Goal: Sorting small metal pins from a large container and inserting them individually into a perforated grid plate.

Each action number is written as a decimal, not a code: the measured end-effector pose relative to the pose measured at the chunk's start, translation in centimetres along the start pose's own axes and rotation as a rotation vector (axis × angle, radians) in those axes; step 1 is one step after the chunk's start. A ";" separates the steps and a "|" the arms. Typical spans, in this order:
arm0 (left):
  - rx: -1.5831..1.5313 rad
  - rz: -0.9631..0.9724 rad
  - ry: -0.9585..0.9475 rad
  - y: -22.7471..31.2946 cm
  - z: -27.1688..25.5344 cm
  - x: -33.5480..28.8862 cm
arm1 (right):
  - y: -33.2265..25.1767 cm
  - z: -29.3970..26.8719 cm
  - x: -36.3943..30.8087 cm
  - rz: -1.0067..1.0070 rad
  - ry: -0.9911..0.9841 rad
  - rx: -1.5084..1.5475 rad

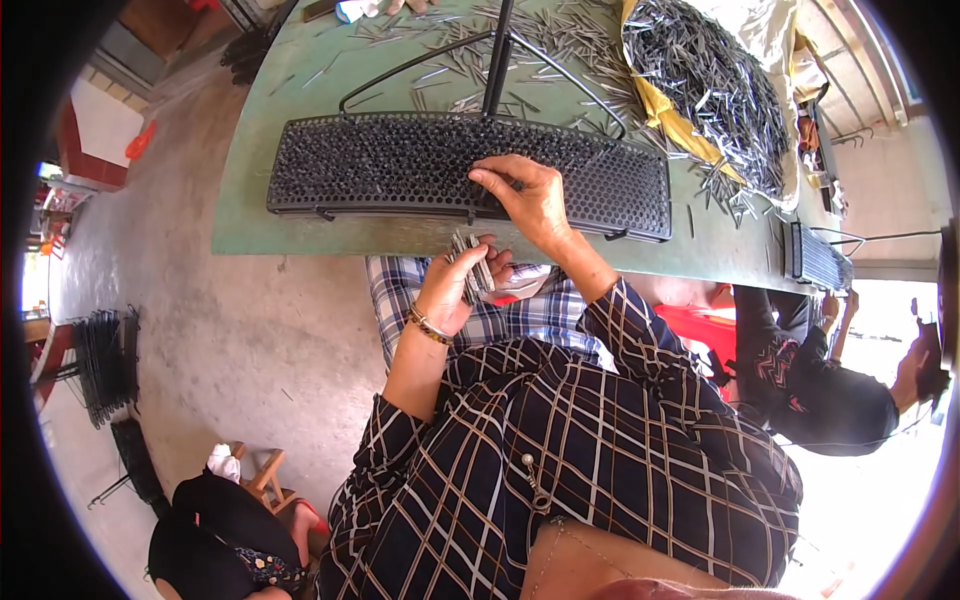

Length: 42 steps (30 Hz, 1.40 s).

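My left hand [447, 290] is closed around a bundle of thin grey pen-like rods [479, 274], held just below the near edge of the table. My right hand [536, 205] is over the middle of a long black perforated rack [620, 190], thumb and index finger pinched together at its holes. Whatever sits between those fingertips is too small to make out. Much of the rack's left and back part looks filled with dark pieces, while open round holes show toward its front and right. A black rod frame [497, 70] rises from its back edge.
Loose thin rods [580, 40] lie scattered across the green table [250, 190]. A large yellow-edged sack [705, 95] heaped with rods is at the right. Another person [825, 370] works at a second rack [815, 255] farther right. Someone sits lower left [225, 530].
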<state>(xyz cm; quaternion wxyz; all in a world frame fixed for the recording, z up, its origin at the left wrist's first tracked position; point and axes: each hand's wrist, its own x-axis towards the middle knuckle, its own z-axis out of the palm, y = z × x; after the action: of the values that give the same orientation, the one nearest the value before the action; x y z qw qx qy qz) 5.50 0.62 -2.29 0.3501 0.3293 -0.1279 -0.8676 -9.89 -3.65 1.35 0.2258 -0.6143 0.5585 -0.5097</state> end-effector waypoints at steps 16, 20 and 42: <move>0.076 -0.010 -0.012 -0.2 0.0 -0.1 | 0.9 0.2 -0.2 -0.173 -0.008 -0.087; 0.046 -0.014 -0.012 -0.2 0.0 0.0 | 0.8 0.4 -0.5 -0.122 0.009 -0.042; 0.062 -0.031 -0.062 -0.6 0.1 -0.1 | 0.2 -0.8 -0.7 -0.363 0.014 -0.295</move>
<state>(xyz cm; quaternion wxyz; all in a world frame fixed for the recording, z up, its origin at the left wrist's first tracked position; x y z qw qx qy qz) 5.14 1.12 -2.50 0.3222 0.3147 -0.1606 -0.8783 -10.60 -2.80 1.25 0.0341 -0.7275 0.5088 -0.4591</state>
